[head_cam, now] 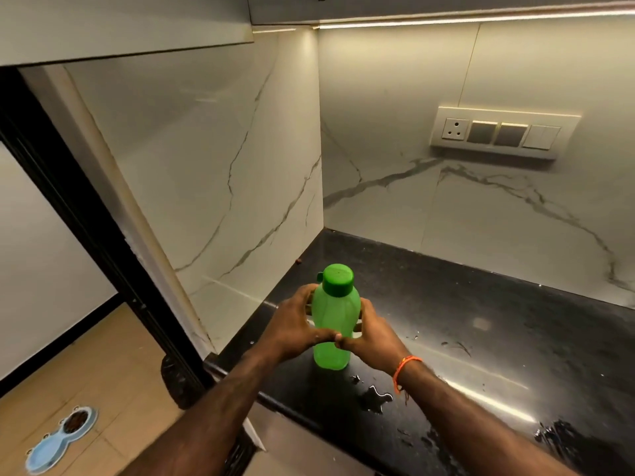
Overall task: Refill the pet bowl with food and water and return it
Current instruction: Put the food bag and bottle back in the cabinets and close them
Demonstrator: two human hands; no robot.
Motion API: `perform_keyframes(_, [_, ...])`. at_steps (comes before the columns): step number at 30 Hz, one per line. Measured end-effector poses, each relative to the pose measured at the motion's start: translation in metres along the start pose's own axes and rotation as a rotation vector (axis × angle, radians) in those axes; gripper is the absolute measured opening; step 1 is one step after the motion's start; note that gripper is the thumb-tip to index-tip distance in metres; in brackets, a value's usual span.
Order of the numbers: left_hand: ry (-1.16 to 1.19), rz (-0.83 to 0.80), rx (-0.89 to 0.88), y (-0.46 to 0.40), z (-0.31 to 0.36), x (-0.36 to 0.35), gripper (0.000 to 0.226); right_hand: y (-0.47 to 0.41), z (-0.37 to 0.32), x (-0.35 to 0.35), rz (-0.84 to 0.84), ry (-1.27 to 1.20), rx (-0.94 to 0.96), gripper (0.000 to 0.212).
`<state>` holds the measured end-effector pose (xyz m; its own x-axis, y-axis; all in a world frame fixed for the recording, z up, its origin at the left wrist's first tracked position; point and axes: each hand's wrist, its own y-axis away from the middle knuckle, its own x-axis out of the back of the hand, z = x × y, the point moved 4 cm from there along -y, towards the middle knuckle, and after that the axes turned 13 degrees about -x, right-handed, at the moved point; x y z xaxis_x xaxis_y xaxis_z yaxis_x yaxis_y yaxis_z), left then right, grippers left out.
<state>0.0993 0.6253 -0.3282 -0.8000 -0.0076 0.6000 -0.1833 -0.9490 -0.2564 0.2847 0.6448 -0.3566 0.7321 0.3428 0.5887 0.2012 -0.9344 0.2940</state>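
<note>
A green plastic bottle with its green cap on stands upright on the black countertop, near the left corner. My left hand wraps its left side and my right hand wraps its right side, thumbs meeting in front. An orange thread is tied round my right wrist. Down on the tan floor at the lower left lies the blue double pet bowl; its far cup holds brown food and its near cup looks pale blue.
Water puddles lie on the counter just in front of the bottle and at the right front edge. Marble walls close the corner behind. A switch panel is on the back wall. A black door frame stands left.
</note>
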Motion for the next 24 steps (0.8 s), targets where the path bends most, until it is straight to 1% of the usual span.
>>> perform_keyframes(4, [-0.053,0.04,-0.103,-0.015,0.025,0.015,0.101,0.008,-0.018,0.024,0.028,-0.021,0.066,0.086])
perform_keyframes(9, [-0.045,0.115,-0.282,-0.045,0.091,0.055,0.096,0.031,-0.064,0.088,0.128,-0.055,0.229,0.086])
perform_keyframes(11, [-0.035,0.166,-0.342,-0.057,0.125,0.072,0.094,0.044,-0.087,0.119,0.158,-0.105,0.287,0.085])
perform_keyframes(13, [-0.029,0.216,-0.387,-0.073,0.161,0.088,0.093,0.058,-0.112,0.152,0.177,-0.18,0.33,0.089])
perform_keyframes(15, [-0.003,0.244,-0.42,-0.087,0.199,0.103,0.094,0.072,-0.137,0.185,0.238,-0.213,0.378,0.092])
perform_keyframes(19, [-0.023,0.311,-0.541,-0.118,0.278,0.131,0.085,0.104,-0.188,0.253,0.363,-0.215,0.448,0.082])
perform_keyframes(22, [0.055,0.35,-0.598,-0.144,0.333,0.151,0.08,0.127,-0.223,0.302,0.457,-0.211,0.477,0.084])
perform_keyframes(24, [0.104,0.35,-0.636,-0.16,0.366,0.162,0.069,0.137,-0.244,0.333,0.477,-0.248,0.503,0.074])
